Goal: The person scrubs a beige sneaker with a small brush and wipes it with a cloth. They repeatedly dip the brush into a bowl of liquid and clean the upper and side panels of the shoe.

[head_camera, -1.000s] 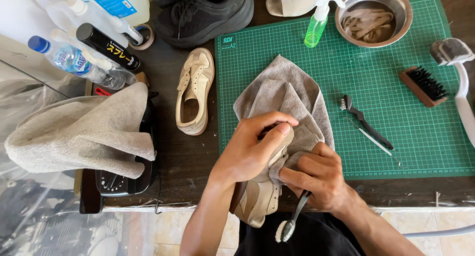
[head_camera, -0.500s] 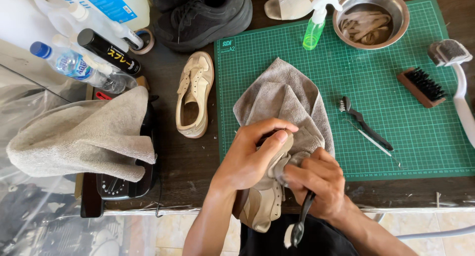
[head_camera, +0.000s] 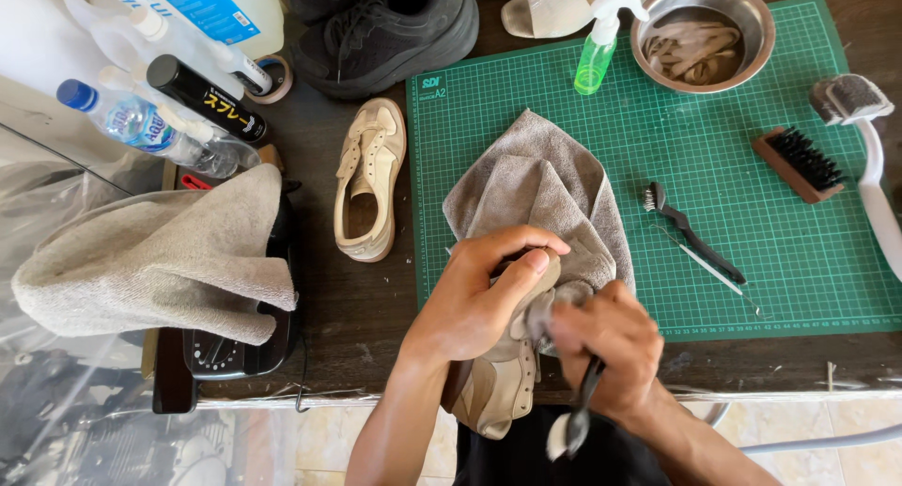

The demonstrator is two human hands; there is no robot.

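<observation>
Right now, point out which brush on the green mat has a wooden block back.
The brown wooden brush with black bristles, at the mat's right side; the slim black brush and white-handled brush have long handles.

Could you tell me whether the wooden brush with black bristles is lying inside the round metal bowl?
No, the wooden brush with black bristles lies on the green cutting mat, apart from the round metal bowl.

A green cutting mat [head_camera: 752, 223] ruled with a fine pale grid covers the right of the dark brown tabletop [head_camera: 366, 307]. On it lie a grey towel [head_camera: 540, 190], a black small brush [head_camera: 691, 230] and a brown-backed brush with black bristles [head_camera: 800, 163]. At the far edge stand a translucent green spray bottle [head_camera: 598, 58] and a silver steel bowl [head_camera: 703, 33]. A cream shoe [head_camera: 368, 178] lies left of the mat, with black sneakers [head_camera: 395, 25] beyond. Far left: a blue-capped clear bottle [head_camera: 141, 129] and a black can [head_camera: 207, 101].
</observation>
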